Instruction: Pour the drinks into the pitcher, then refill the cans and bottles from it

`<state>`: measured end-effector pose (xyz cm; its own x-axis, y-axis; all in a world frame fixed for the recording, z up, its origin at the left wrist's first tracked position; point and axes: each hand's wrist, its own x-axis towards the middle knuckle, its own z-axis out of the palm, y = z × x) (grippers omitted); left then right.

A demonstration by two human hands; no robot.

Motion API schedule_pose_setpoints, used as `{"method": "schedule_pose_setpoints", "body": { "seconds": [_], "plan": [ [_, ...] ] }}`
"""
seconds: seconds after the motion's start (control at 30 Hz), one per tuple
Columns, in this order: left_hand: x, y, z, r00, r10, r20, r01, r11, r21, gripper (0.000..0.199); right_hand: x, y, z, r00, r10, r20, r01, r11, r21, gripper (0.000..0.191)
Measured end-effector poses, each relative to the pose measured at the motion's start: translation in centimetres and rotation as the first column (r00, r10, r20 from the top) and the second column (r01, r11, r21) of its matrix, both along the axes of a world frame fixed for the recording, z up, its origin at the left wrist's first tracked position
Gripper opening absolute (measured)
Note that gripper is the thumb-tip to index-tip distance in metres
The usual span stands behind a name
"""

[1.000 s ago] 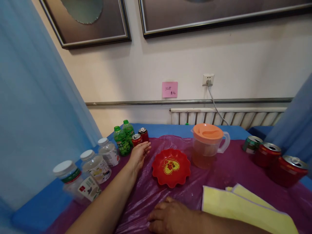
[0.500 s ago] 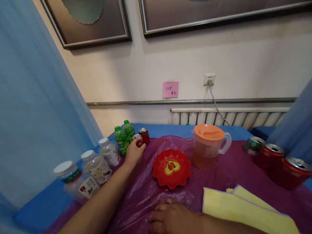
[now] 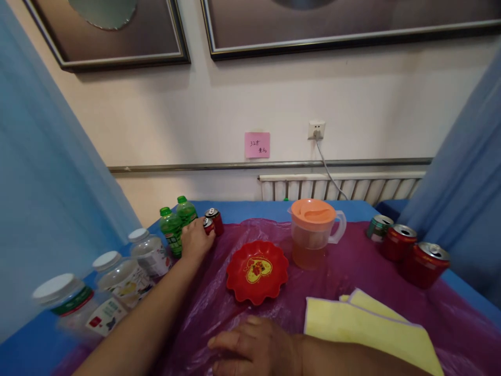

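Observation:
My left hand (image 3: pixel 195 239) reaches to the far left of the table, its fingers curled around a small red drink can (image 3: pixel 209 225). Just behind that one, a second dark red can (image 3: pixel 216 222) stands upright. Two green bottles (image 3: pixel 171 230) stand to the left of this hand, partly covered by it. Near the front edge of the view my right hand (image 3: pixel 256 347) rests low over the purple plastic sheet (image 3: pixel 211 297), fingers spread and holding nothing. Beyond it lies a red scalloped dish (image 3: pixel 257 272) with a yellow print in its middle.
Several white-lidded clear jars (image 3: pixel 151 253) line the left side. A pitcher (image 3: pixel 312 235) with an orange lid, partly filled, stands behind the dish. A folded yellow cloth (image 3: pixel 364 324) lies at right. Red cans (image 3: pixel 425 263) and a green can (image 3: pixel 379 228) stand farther right.
The camera has turned right, so everything sits farther left in view. My left hand's fingers have closed around the nearer can. My right hand's fingers have spread slightly.

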<state>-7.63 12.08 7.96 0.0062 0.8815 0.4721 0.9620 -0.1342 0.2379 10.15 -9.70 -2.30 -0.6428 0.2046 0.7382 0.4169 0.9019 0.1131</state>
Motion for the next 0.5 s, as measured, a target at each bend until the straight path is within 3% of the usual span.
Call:
{"method": "schedule_pose_setpoints", "body": {
  "seconds": [0.3, 0.4, 0.5],
  "plan": [
    [0.0, 0.1, 0.4, 0.999, 0.014, 0.037, -0.015, 0.999, 0.03, 0.054, 1.3, -0.5, 1.9, 0.996, -0.01, 0.089, 0.026, 0.983, -0.181, 0.032],
    [0.3, -1.1, 1.3, 0.997, 0.005, 0.071, -0.012, 0.995, 0.1, 0.055, 2.4, -0.5, 3.6, 0.994, -0.032, -0.102, 0.015, 0.986, -0.165, 0.026],
    [2.0, -4.2, 2.8, 0.98, -0.139, 0.14, 0.104, 0.966, 0.236, 0.049, 3.8, -0.2, 5.5, 0.91, -0.209, -0.358, 0.129, 0.964, -0.234, 0.039]
  ]
}}
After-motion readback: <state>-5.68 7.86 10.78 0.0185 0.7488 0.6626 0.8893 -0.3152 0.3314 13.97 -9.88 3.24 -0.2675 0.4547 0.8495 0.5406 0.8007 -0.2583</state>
